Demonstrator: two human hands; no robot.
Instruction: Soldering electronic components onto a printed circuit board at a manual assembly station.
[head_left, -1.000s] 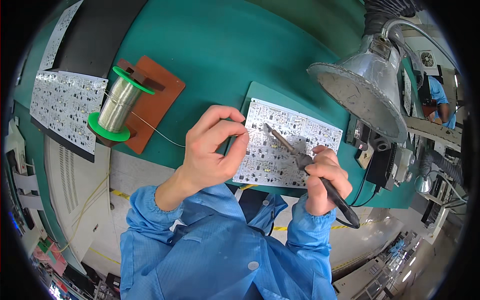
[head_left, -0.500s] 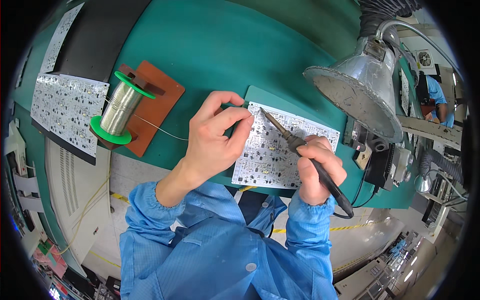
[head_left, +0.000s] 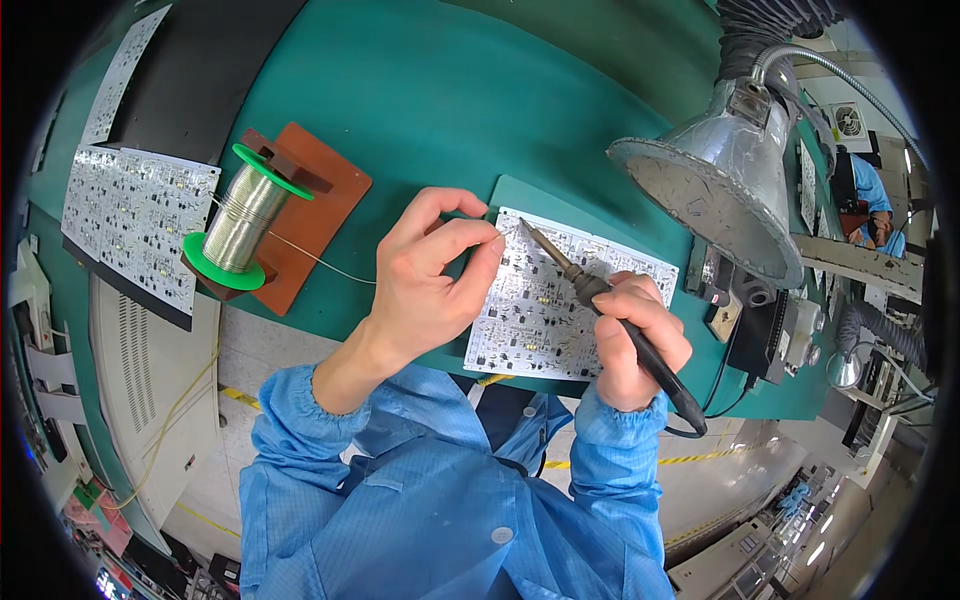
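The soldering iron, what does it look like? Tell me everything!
The soldering iron is a long thin tool with a black handle, a brown metal-looking shaft and a pointed tip. A black cord leaves its back end. The right hand grips the handle like a pen. It slants up and to the left, tip at the top left corner of the white board, close to the left hand's fingers.

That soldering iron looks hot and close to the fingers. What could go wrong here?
The left hand feeds solder wire right beside the tip of the soldering iron held in the right hand, so a slip might burn a fingertip. The circuit board is densely packed, so a stray touch could bridge neighbouring parts. The wire runs taut-looking from the spool; a tug could jerk it off the joint.
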